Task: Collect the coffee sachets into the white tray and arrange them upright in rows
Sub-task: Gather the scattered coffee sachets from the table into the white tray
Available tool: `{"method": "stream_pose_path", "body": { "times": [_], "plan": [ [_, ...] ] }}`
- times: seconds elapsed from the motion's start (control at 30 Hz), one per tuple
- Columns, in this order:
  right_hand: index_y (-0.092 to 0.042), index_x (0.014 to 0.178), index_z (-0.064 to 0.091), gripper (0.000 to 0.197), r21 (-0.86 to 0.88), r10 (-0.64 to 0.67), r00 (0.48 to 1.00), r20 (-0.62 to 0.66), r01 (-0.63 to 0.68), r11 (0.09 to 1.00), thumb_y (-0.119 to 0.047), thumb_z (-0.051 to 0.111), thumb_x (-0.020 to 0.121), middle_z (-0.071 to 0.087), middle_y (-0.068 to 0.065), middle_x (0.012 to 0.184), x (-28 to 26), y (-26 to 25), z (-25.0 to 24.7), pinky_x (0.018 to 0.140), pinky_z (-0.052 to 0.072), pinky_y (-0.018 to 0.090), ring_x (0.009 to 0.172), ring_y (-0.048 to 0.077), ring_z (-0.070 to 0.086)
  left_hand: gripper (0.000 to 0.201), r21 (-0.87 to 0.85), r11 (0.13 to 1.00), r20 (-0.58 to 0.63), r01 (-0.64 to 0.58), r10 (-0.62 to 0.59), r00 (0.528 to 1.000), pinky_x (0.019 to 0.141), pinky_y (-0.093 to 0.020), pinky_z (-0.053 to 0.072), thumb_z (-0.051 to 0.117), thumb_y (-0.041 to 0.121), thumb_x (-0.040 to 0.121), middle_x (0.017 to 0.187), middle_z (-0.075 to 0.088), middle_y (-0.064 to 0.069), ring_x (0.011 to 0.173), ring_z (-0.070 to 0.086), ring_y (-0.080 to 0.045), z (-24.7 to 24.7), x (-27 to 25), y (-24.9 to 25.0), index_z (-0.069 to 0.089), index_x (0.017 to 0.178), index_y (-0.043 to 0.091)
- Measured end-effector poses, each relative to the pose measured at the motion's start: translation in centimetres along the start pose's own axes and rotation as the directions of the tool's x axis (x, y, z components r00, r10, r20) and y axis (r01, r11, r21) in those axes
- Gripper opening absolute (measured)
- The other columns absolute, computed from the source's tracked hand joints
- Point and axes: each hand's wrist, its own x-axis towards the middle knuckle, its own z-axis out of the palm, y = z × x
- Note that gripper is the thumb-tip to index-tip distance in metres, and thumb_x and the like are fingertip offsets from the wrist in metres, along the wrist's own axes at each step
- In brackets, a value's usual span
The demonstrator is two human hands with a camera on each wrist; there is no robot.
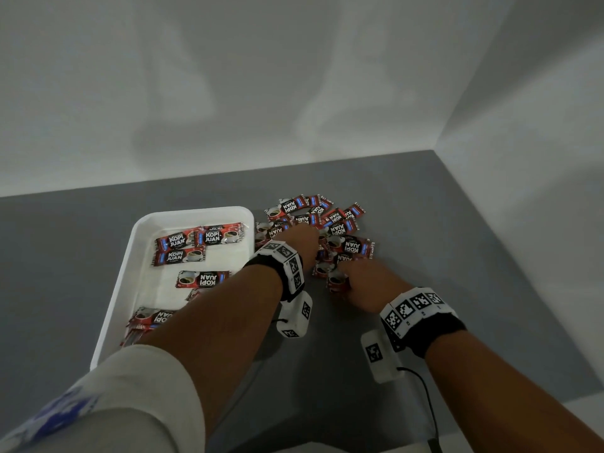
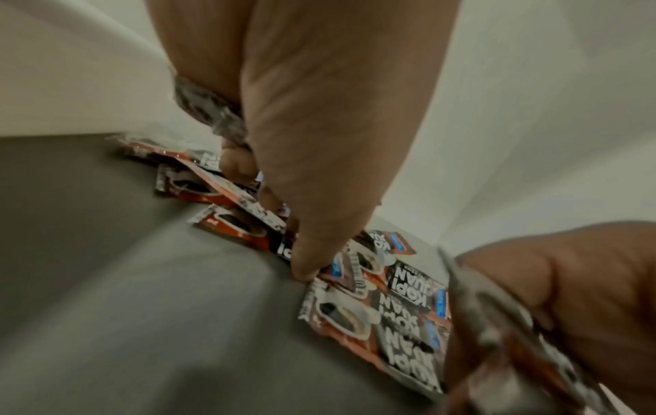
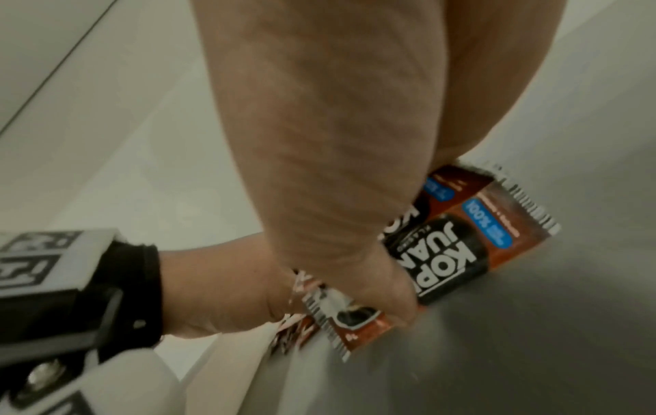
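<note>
head view high, looking down, wrist views close, all sharing sachet pile point(image 1: 322, 230)

We see dim, flat lighting in all three views, with soft double shadows cast on the white wall point(image 1: 261, 93) in the head view. Both wrist views show motion blur, strongest at the edges, and wide-angle distortion bends the gray table point(image 2: 106, 280).

A grey table point(image 1: 474, 256) bears a white tray point(image 1: 130, 256) and loose coffee sachets point(image 1: 340, 225).
</note>
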Motion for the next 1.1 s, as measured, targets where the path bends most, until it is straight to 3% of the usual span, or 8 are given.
{"method": "stream_pose_path", "body": {
  "times": [0.2, 0.37, 0.53, 0.7, 0.8, 0.93, 1.03, 1.1],
  "plan": [
    [-0.02, 0.126, 0.058, 0.039, 0.225, 0.007, 0.998, -0.059, 0.006, 0.974, -0.017, 0.054, 0.087, 0.067, 0.003, 0.117, 1.5, 0.4, -1.0, 0.094, 0.055, 0.044, 0.104, 0.024, 0.065, 0.027, -0.057, 0.998, -0.061, -0.003, 0.0, 0.998, 0.088, -0.039, 0.053, 0.052, 0.015, 0.098, 0.121, 0.067, -0.01, 0.111, 0.066, -0.03, -0.4, 0.1, -0.3, 0.062, 0.123, 0.011],
    [-0.018, 0.13, 0.061, 0.04, 0.202, 0.012, 0.995, -0.103, 0.009, 0.979, -0.03, 0.064, 0.091, 0.063, 0.005, 0.128, 1.7, -0.9, -0.3, 0.1, 0.052, 0.043, 0.114, 0.026, 0.062, 0.006, -0.336, 0.942, -0.173, -0.01, -0.051, 0.984, 0.077, -0.035, 0.055, 0.055, 0.02, 0.096, 0.096, 0.067, -0.004, 0.093, 0.068, -0.028, -1.1, 0.2, -0.7, 0.058, 0.093, 0.016],
    [-0.015, 0.137, 0.055, 0.053, 0.075, 0.041, 0.991, -0.127, -0.031, 0.997, -0.027, 0.071, 0.088, 0.05, 0.006, 0.139, 2.9, -0.7, 1.0, 0.103, 0.048, 0.042, 0.125, 0.027, 0.054, 0.023, -0.465, 0.885, -0.171, 0.008, -0.099, 0.98, 0.08, -0.028, 0.042, 0.056, 0.011, 0.097, 0.107, 0.062, -0.009, 0.098, 0.06, -0.026, -2.8, -1.0, -1.2, 0.055, 0.118, 0.001],
    [-0.015, 0.133, 0.056, 0.052, 0.056, 0.063, 0.989, -0.137, -0.056, 0.997, -0.023, 0.073, 0.086, 0.059, 0.008, 0.132, 3.2, -0.7, 1.2, 0.1, 0.051, 0.041, 0.121, 0.027, 0.057, 0.024, -0.416, 0.909, -0.079, -0.015, -0.02, 0.997, 0.069, -0.025, 0.044, 0.06, 0.04, 0.099, 0.081, 0.059, 0.008, 0.08, 0.063, -0.015, -1.8, -1.4, -1.2, 0.063, 0.09, 0.018],
    [-0.016, 0.125, 0.061, 0.042, 0.044, 0.041, 0.991, -0.13, -0.036, 0.998, -0.023, 0.07, 0.085, 0.066, 0.008, 0.121, 3.0, -0.6, 1.4, 0.092, 0.056, 0.043, 0.11, 0.027, 0.063, 0.035, -0.291, 0.957, -0.013, 0.023, -0.028, 1.0, 0.082, -0.035, 0.056, 0.072, 0.041, 0.088, 0.1, 0.069, -0.003, 0.093, 0.066, -0.021, -0.8, -1.1, -1.3, 0.066, 0.103, 0.01],
    [-0.019, 0.115, 0.065, 0.028, 0.134, 0.006, 0.994, -0.105, 0.008, 0.991, -0.022, 0.066, 0.087, 0.069, 0.002, 0.11, 2.5, 0.1, 1.3, 0.089, 0.056, 0.04, 0.1, 0.022, 0.066, 0.037, -0.165, 0.983, 0.026, 0.079, -0.075, 0.997, 0.085, -0.036, 0.054, 0.07, 0.032, 0.091, 0.115, 0.066, -0.012, 0.107, 0.065, -0.03, 0.2, -1.0, -1.1, 0.061, 0.114, 0.005],
    [-0.02, 0.093, 0.059, 0.002, 0.239, 0.004, 0.99, -0.143, 0.03, 0.97, -0.021, 0.059, 0.091, 0.061, -0.006, 0.087, 2.3, 0.6, 0.2, 0.073, 0.047, 0.031, 0.085, 0.019, 0.062, 0.039, -0.098, 0.991, 0.068, 0.09, -0.083, 0.994, 0.088, -0.035, 0.053, 0.07, 0.026, 0.094, 0.123, 0.065, -0.014, 0.113, 0.064, -0.03, 0.5, -0.9, -1.0, 0.06, 0.123, 0.002],
    [-0.02, 0.09, 0.055, 0.005, 0.298, 0.045, 0.98, -0.196, 0.016, 0.955, -0.018, 0.059, 0.091, 0.059, -0.004, 0.083, 2.2, 0.8, -0.9, 0.069, 0.042, 0.029, 0.082, 0.022, 0.062, 0.038, -0.086, 0.992, 0.083, 0.089, -0.082, 0.993, 0.086, -0.034, 0.053, 0.069, 0.025, 0.093, 0.122, 0.066, -0.013, 0.112, 0.065, -0.029, 0.8, -0.8, -1.0, 0.061, 0.124, 0.004]
  ]
}}
